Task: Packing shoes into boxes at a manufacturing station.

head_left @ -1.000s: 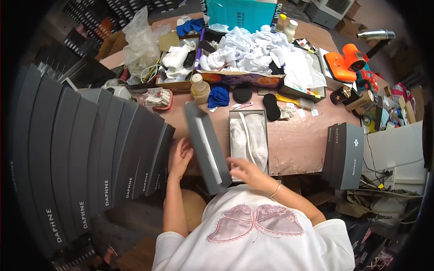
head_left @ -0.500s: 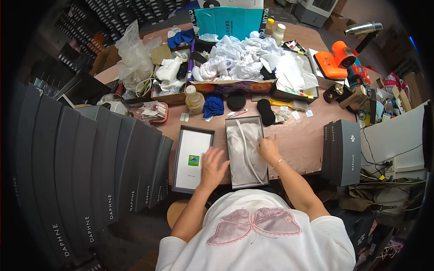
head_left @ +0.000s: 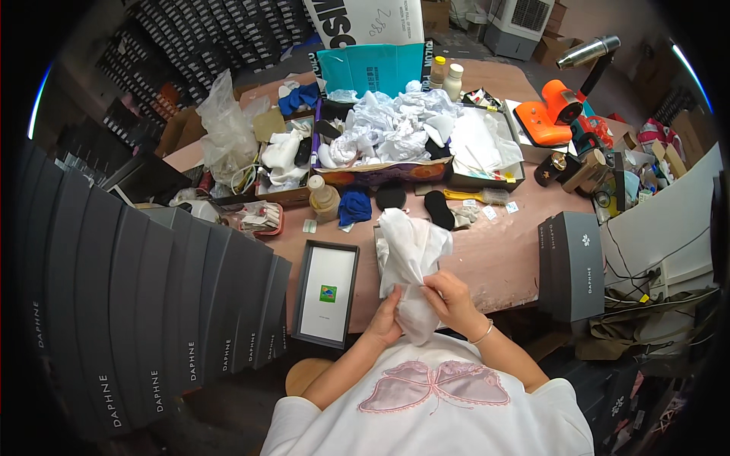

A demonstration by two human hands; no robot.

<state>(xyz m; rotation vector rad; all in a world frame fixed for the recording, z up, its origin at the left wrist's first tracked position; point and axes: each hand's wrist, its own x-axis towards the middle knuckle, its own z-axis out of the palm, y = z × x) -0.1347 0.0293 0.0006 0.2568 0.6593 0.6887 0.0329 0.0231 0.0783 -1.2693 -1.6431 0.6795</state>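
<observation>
Above the shoe box, close to my body, a white tissue-paper bundle [head_left: 414, 254] is held up in both hands. My left hand [head_left: 385, 318] grips its left side, fingers closed on the paper. From the right, my right hand [head_left: 450, 298] pinches the paper near its middle. What the wrapping contains is hidden. Beneath the bundle, the open grey shoe box [head_left: 378, 247] is mostly covered from sight. To its left lies the grey box lid [head_left: 305, 292], its white inside facing up with a small green sticker [head_left: 328, 293] on it.
Stacked dark grey shoe boxes [head_left: 163, 304] rise at left, with more boxes [head_left: 570, 266] at right. Along the back stand a carton of crumpled paper [head_left: 403, 125], a glue bottle [head_left: 324, 199], a blue cloth [head_left: 355, 207], a yellow-handled brush [head_left: 475, 196] and an orange device [head_left: 547, 118].
The tissue-wrapped bundle has come up out of the shoe box toward my body. My left hand has moved from over the lid to grip it alongside my right hand.
</observation>
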